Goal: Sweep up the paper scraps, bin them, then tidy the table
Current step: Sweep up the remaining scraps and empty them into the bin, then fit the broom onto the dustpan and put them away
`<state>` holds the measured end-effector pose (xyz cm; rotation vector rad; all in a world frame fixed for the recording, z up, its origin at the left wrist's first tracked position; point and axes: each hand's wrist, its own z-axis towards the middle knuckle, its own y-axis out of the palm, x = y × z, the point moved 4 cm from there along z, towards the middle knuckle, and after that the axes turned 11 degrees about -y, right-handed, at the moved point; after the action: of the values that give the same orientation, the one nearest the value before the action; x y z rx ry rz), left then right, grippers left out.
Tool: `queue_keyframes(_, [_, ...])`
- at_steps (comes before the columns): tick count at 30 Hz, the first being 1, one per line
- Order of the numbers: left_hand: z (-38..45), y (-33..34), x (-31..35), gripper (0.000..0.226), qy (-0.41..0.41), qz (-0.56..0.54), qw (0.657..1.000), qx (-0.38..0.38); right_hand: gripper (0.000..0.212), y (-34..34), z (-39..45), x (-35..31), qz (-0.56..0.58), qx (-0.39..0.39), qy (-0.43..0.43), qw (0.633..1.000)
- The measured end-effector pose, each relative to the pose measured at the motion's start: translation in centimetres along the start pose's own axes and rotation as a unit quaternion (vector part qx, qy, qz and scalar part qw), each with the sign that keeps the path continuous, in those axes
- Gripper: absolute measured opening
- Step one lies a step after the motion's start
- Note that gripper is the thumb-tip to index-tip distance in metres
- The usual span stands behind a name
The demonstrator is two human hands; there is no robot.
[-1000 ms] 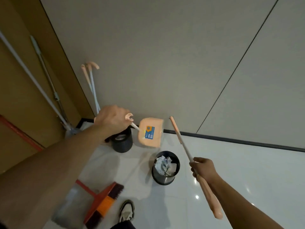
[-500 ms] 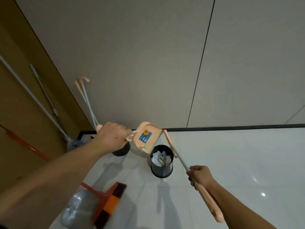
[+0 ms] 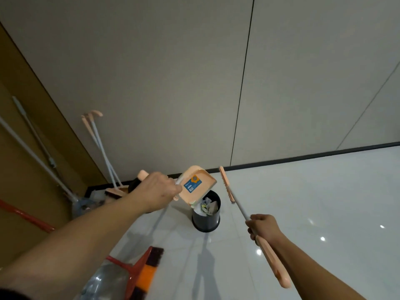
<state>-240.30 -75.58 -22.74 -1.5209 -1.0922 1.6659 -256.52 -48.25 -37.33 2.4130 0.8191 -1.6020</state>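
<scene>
Nearest: my right hand (image 3: 263, 227) grips the peach-handled brush (image 3: 251, 221), its head raised right of the bin. My left hand (image 3: 157, 192) grips the peach dustpan (image 3: 195, 187), tilted above the black bin (image 3: 206, 216). Paper scraps (image 3: 206, 207) lie inside the bin, on the floor near the wall.

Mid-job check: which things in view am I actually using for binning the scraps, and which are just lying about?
In use: dustpan held by left hand, tipped over the black bin; paper scraps in it; small broom in right hand.

Lying about: red broom on the floor; spare brooms and mop poles against the wall.
</scene>
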Motion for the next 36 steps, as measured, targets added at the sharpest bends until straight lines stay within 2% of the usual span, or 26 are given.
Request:
queue_keyframes(4, [-0.3, 0.4, -0.1, 0.016, 0.018, -0.002, 1.000, 0.018, 0.041, -0.3, -1.5, 0.3, 0.009, 0.023, -0.007, 1.000])
queue_keyframes(9, [0.3, -0.5, 0.0, 0.012, 0.024, 0.005, 0.999, 0.043, 0.027, -0.3, -3.5, 1.5, 0.031, 0.048, 0.012, 0.998])
queue_keyframes(13, [2.2, -1.8, 0.6, 0.024, 0.011, -0.034, 0.997, 0.069, 0.035, -1.5, -4.3, 3.3, 0.029, 0.069, 0.032, 0.997])
queue_keyframes(15, [3.7, -2.8, 1.5, 0.023, 0.020, -0.038, 0.996, 0.077, 0.037, -2.7, -4.4, 4.1, 0.042, 0.072, 0.046, 0.995])
queue_keyframes(19, [8.1, -5.1, 5.0, 0.016, 0.031, -0.038, 0.996, 0.073, 0.024, -7.0, -4.2, 5.3, 0.075, 0.093, 0.070, 0.990])
queue_keyframes(22, [12.1, -7.2, 8.9, 0.012, 0.039, -0.054, 0.994, 0.084, 0.027, -11.8, -3.8, 6.3, 0.117, 0.131, 0.080, 0.981])
queue_keyframes(28, [21.7, -12.3, 21.1, 0.013, 0.067, -0.083, 0.991, 0.081, 0.014, -24.4, -3.3, 7.2, 0.169, 0.195, 0.107, 0.960])
queue_keyframes(32, [27.4, -16.1, 30.8, 0.015, 0.110, -0.093, 0.986, 0.084, 0.020, -33.5, -4.2, 8.1, 0.195, 0.208, 0.116, 0.951])
queue_keyframes(36, [32.2, -20.0, 40.9, 0.020, 0.158, -0.142, 0.972, 0.096, 0.028, -42.3, -5.7, 9.4, 0.239, 0.254, 0.105, 0.931])
